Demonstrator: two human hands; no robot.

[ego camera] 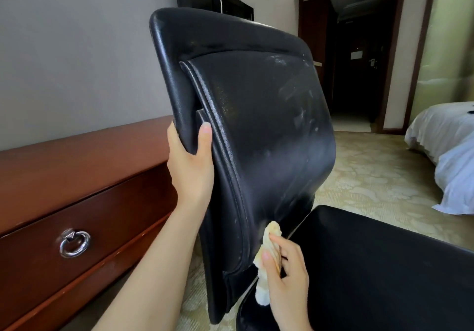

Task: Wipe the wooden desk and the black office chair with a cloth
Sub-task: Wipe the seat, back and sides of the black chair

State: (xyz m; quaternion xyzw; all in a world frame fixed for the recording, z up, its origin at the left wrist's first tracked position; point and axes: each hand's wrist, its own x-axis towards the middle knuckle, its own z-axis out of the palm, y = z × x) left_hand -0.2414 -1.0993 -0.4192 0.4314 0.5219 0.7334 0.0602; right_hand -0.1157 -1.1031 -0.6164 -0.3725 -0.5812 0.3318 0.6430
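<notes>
Gripping the side edge of the black office chair (256,125), the left hand (191,166) curls tight around its back. The right hand (287,279) pinches a yellow cloth (269,243) against the bottom of the chair back, just above the seat (372,266). The wooden table (77,166) stands just left of the chair.

Your left hand (191,166) and right hand (287,271) are bare. The left forearm (159,266) is uncovered along all of its visible length (the right arm shows only to the wrist). Fingers slim; the left thumbnail (206,127) is short, rounded and plain.
</notes>
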